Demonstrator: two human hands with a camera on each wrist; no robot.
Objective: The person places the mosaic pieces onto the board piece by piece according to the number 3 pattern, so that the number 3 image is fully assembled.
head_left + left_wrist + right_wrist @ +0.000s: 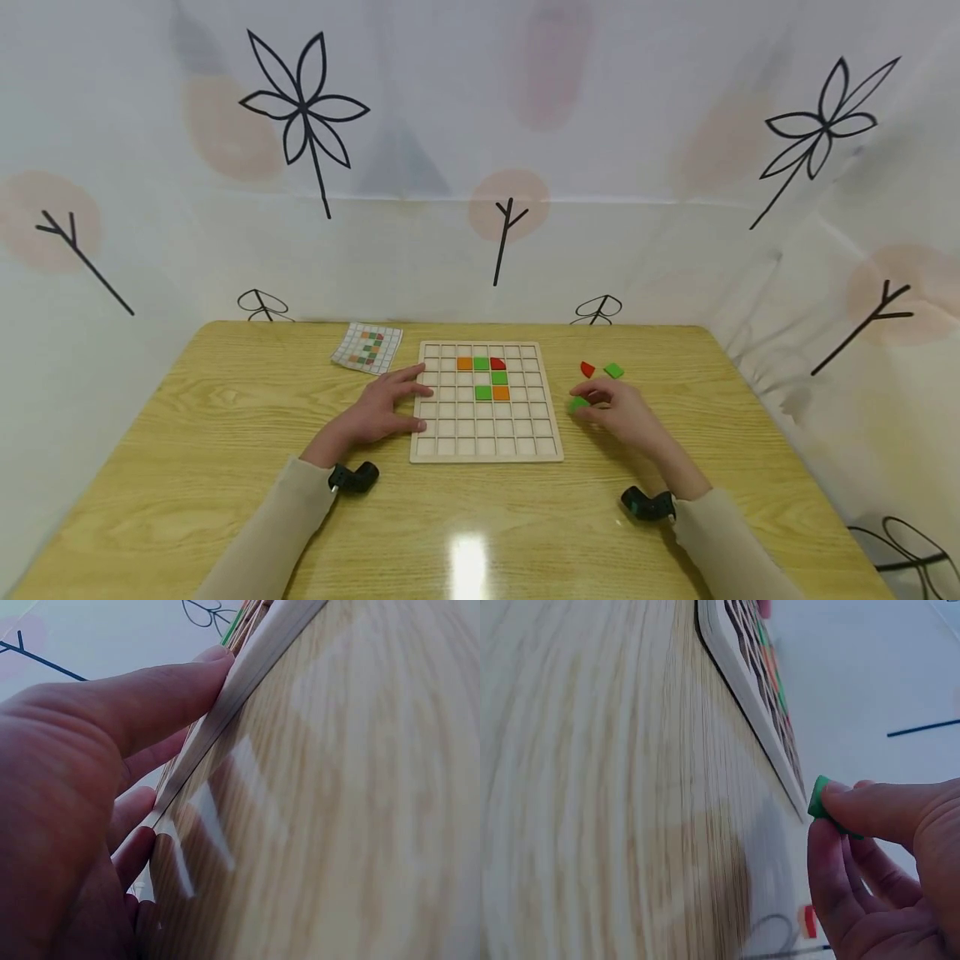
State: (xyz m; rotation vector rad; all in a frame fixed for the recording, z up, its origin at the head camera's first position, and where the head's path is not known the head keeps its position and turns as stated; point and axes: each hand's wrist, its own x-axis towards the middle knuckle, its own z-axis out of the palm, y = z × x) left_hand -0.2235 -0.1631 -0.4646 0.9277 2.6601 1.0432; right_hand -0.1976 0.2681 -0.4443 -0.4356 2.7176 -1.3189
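A wooden grid board [450, 452] lies in the middle of the table, with several orange, green and red tiles set in its upper cells. My left hand [381, 408] rests on the board's left edge, fingers spread and thumb touching the rim, as the left wrist view also shows. To the right of the board, my right hand [617, 412] pinches a green tile [819, 796] between thumb and fingers, above the table. Just beyond that hand lie a red rounded piece [587, 368] and another green tile [614, 370].
A paper card [367, 348] printed with a coloured grid pattern lies at the back left of the table [420, 533]. Behind the table hangs a pale cloth [420, 250] with drawn flowers. Each wrist carries a black camera.
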